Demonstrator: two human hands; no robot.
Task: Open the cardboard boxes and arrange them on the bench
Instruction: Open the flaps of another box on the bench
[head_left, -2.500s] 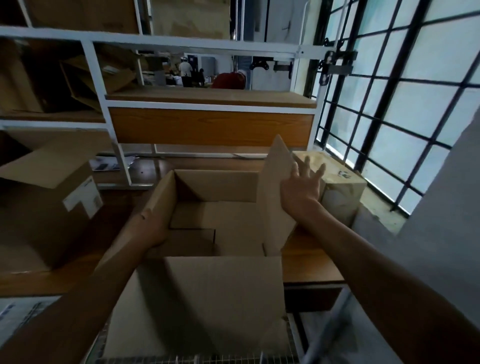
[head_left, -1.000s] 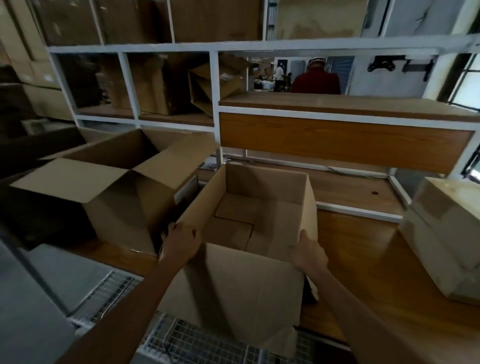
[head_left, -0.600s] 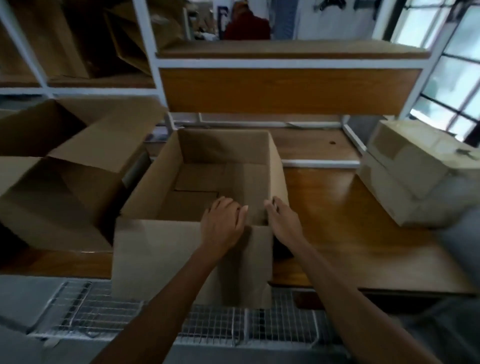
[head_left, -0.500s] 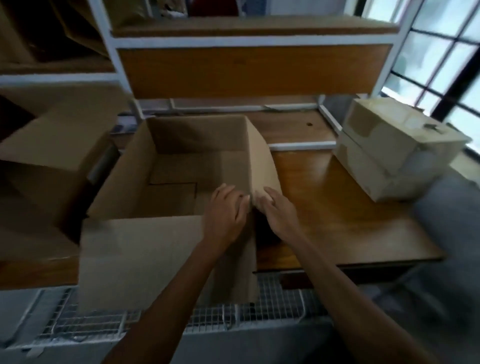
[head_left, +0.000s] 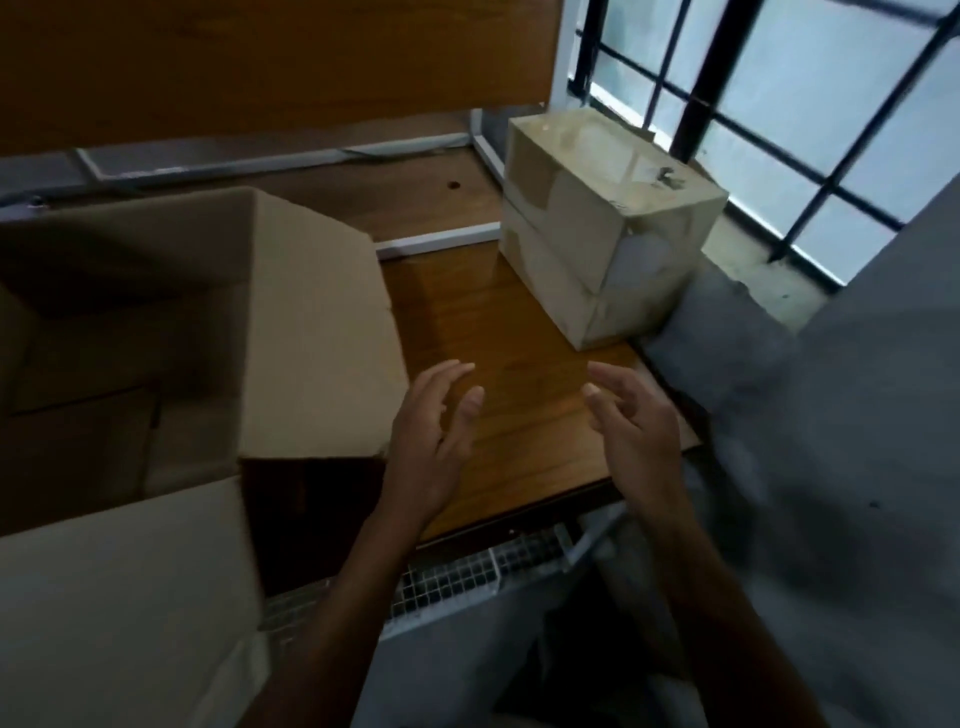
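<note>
An open brown cardboard box (head_left: 311, 338) stands at the left on the wooden bench (head_left: 509, 415), its flaps folded outward and its inside dark. A closed, taped cardboard box (head_left: 597, 228) sits at the bench's far right end. My left hand (head_left: 431, 441) hovers over the bench just right of the open box's side flap, fingers spread, holding nothing. My right hand (head_left: 634, 431) hovers beside it near the bench's right edge, also open and holding nothing. Both hands are nearer to me than the closed box and apart from it.
A wooden shelf panel (head_left: 260, 62) runs across the back above the bench. A barred window (head_left: 779, 104) fills the upper right. A grey wall (head_left: 857, 467) stands close at the right. A wire mesh grid (head_left: 452, 577) lies below the bench's front edge.
Both hands have left the open box's front right corner and moved right over the bare bench. The view has swung right, bringing the closed box closer to centre.
</note>
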